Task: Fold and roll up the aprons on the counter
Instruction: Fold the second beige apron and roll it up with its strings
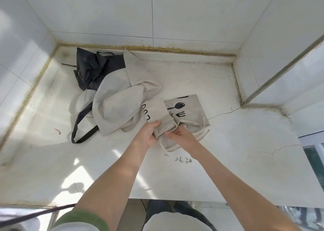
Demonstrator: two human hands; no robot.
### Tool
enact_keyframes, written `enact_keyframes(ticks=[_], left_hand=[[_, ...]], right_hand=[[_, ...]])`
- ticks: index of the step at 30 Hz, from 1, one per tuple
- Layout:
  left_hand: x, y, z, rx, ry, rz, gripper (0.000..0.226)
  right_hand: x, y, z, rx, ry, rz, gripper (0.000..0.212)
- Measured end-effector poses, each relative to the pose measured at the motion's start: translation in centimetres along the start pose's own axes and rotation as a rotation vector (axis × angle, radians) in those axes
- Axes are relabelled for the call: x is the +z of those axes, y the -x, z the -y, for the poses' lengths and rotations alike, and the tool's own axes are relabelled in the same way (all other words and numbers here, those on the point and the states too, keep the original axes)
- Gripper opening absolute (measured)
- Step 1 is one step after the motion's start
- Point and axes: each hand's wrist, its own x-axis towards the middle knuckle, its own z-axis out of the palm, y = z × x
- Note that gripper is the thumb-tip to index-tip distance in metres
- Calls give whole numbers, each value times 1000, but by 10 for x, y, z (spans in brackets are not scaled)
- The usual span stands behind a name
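Three aprons lie on the counter. At the back left is a crumpled black apron. Beside it is a rumpled beige apron, with a black strap looping toward the front. Right of that, touching it, a beige printed apron is half rolled and shows a black spoon and fork. The marks on the roll cannot be read. The left hand and right hand both grip the roll's near end. Scribbles on the counter are illegible.

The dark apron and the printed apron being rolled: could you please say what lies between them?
The head view shows a crumpled beige apron between the dark apron and the printed apron, touching both.
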Motion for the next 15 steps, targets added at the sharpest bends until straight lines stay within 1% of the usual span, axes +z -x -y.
enact_keyframes(ticks=[2,3,5,7,10,13,15], left_hand=[[2,-1,3,7,20,3,22],[4,-1,4,9,28,9,20],[9,0,7,4,52,44,19],[12,1,8,5,43,50,19],[10,1,7,25,26,24,17],[7,1,6,19,4,7,19],[5,2,6,7,6,1,18]], right_hand=[[6,-1,-4,55,-128,-84,40],[9,0,-3,87,-183,-78,48],[15,3,-5,145,-255,-23,53],[17,5,-8,140,-307,16,46],[17,5,-11,108,-266,69,10],[12,2,-21,70,-169,70,24],[7,1,-27,46,-94,38,27]])
